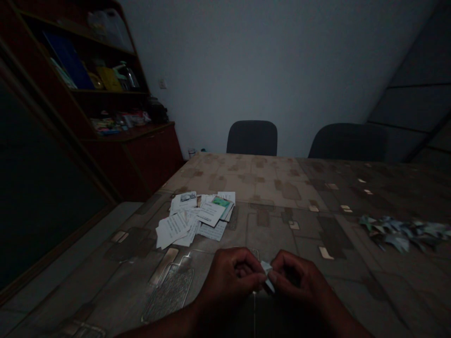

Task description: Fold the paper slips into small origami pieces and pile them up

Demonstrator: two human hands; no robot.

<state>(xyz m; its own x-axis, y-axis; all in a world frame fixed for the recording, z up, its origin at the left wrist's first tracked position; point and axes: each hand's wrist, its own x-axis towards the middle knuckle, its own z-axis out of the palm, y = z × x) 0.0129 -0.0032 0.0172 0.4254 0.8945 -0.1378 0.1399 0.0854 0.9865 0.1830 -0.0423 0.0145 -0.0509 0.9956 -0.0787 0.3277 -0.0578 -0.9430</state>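
Both hands were at the near edge of the desk (pixel 259 192), nearly fingertip to fingertip. Left hand (pixel 234 272): thumb and forefinger closed on one side of a small pale paper piece (pixel 267 267), other fingers curled in. Right hand (pixel 298 277): same pinch from the other side, thumb pressed on the face of the paper. Piece looked creased, with a dark edge low down — too dim to tell how many folds it had.

Beyond the left hand, near it but not touching: a loose heap of printed papers (pixel 176 227), flat, overlapping, mostly text, one with a green picture. No folds that I could make out, so I read those as the unworked stock. Couldn't count them.

Far right, well apart from the hands: a pile of creased pieces (pixel 401 234), angular, blurred at my end of things. I took those as the done lot — a fair number, so my call was somewhere mid-batch, one in work, plenty left.

Past the desk, two dark chairs (pixel 252 137) backed by a bare wall (pixel 282 61); shelf unit (pixel 141 155) off to the left.
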